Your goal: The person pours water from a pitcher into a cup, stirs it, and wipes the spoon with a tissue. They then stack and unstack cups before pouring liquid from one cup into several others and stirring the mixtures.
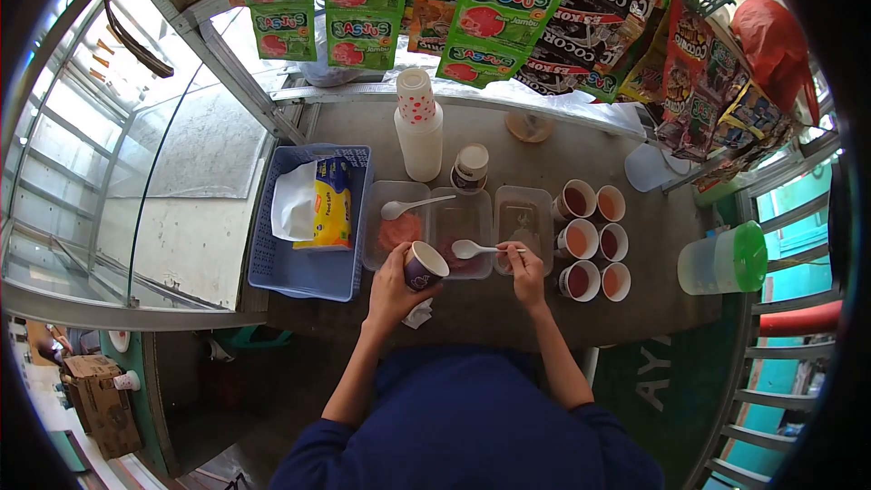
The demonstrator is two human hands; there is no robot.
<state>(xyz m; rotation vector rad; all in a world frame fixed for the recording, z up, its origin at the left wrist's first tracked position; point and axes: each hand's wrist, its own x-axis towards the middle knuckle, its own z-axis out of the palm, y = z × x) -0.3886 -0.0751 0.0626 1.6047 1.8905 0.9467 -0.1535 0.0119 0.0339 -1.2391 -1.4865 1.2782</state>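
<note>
My left hand (392, 295) is wrapped round a dark paper cup (419, 274), its mouth tilted up; its inside looks pale. In my right hand (528, 277) is a white plastic spoon (467, 249), pinched by the handle. The spoon's bowl is over the middle clear tub (461, 210), which has some dark reddish powder at its near end. To the left, a clear tub (392, 192) holds orange-pink powder (399, 231) and another white spoon (413, 207). A third clear tub (523, 200) stands on the right, with a little brownish stuff inside.
Several paper cups (579, 238) of red and orange drink stand at right. A blue basket (308, 272) holds a tissue pack (332, 204). Stacked cups (419, 141) and a short cup stack (471, 165) stand behind. Drink sachets (504, 9) hang above; a green-lidded container (726, 259) is far right.
</note>
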